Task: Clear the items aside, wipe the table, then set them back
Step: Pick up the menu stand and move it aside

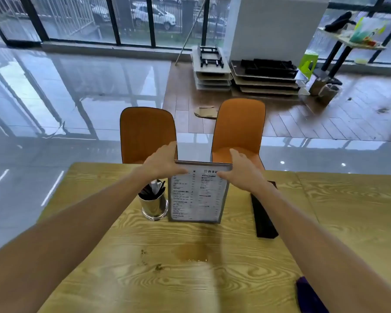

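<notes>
gripping the menu [199, 195] by its top corners, left hand [161, 162] and right hand [242, 170] pinch it, thumbs in front. risk: swinging it may tip the cup [154, 206] just below the left fingers; the stain [192, 253] is not yet wiped.

Both hands meet at the top edge of the upright menu stand [198, 193]: left hand [161, 164] at its left corner, right hand [240, 171] at its right. Below the left hand stands a cup [154, 207] on the surface [190, 279]; under the right forearm lies a flat case [263, 219]. Two chairs [148, 134] stand beyond the hands.
</notes>
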Demonstrator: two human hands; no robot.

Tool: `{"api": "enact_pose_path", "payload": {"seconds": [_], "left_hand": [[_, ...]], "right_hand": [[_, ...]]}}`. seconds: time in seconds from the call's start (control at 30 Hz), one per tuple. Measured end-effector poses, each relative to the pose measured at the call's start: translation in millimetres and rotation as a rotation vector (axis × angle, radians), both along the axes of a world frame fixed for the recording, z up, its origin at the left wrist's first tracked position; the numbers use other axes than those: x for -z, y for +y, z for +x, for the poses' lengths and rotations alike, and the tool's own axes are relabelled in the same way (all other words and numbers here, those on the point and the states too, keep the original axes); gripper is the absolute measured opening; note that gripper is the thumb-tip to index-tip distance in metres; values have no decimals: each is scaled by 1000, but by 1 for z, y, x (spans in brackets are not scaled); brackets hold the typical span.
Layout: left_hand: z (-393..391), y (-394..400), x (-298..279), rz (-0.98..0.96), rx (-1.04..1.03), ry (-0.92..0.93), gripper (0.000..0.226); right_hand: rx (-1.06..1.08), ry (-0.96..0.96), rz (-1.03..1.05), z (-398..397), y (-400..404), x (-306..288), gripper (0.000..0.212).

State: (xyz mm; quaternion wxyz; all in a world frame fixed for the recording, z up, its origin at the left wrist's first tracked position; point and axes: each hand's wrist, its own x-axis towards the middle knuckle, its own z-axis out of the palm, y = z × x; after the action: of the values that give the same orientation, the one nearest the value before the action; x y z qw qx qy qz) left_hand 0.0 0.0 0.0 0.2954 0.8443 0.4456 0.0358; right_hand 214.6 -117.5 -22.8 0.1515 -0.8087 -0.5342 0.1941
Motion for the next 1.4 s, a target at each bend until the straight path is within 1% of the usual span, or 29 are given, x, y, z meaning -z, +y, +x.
{"api": "enact_pose_path", "payload": {"seconds": [0.03,0.1,0.13,0.2,0.23,0.27,0.3,0.33,0.37,0.4,0.47,0.53,0.6,0.7,0.83,0.93,1.1,1.2,1.33,1.4], "left_hand": [[1,3,9,-14,-38,-15,101],[3,11,30,-40,-109,-18,113],[3,13,39,-63,-134,-17,115],[7,15,55,-86,-165,-13,111],[8,16,62,-96,-175,-29,105],[7,18,65,-105,-198,-57,94],[7,22,71,-113,-217,-73,78],[6,26,78,-102,-231,-81,63],[6,29,82,-91,-237,-81,52],[6,31,86,-83,-242,-88,45],[8,35,91,-51,-256,-91,32],[10,38,94,-12,-275,-80,21],[12,41,96,11,-292,-73,17],[12,45,101,5,-279,-97,17],[14,42,99,-5,-278,-181,19],[20,42,84,15,-277,-257,22],[25,51,50,110,-290,-362,21],[14,64,33,155,-309,-430,15],[-19,81,11,216,-370,-505,15],[-44,90,3,216,-415,-551,15]], "right_hand": [[42,26,10,1,1,8,83],[124,95,45,5,1,25,70],[149,152,54,6,-1,33,60],[195,342,70,7,-1,51,33],[206,440,77,8,1,58,27],[207,511,84,7,2,62,31],[211,562,88,8,5,72,31],[224,590,89,10,7,82,25],[241,614,95,12,9,90,19],[264,627,90,13,11,97,17],[298,626,95,18,12,112,18],[275,606,131,21,12,118,15],[268,616,152,23,12,122,13],[272,637,173,27,10,124,14],[240,623,210,38,13,120,14],[203,583,270,51,22,106,12],[153,481,421,61,44,74,11],[127,450,479,53,65,55,12],[116,442,552,26,103,38,9],[98,450,571,4,124,32,9]]}}
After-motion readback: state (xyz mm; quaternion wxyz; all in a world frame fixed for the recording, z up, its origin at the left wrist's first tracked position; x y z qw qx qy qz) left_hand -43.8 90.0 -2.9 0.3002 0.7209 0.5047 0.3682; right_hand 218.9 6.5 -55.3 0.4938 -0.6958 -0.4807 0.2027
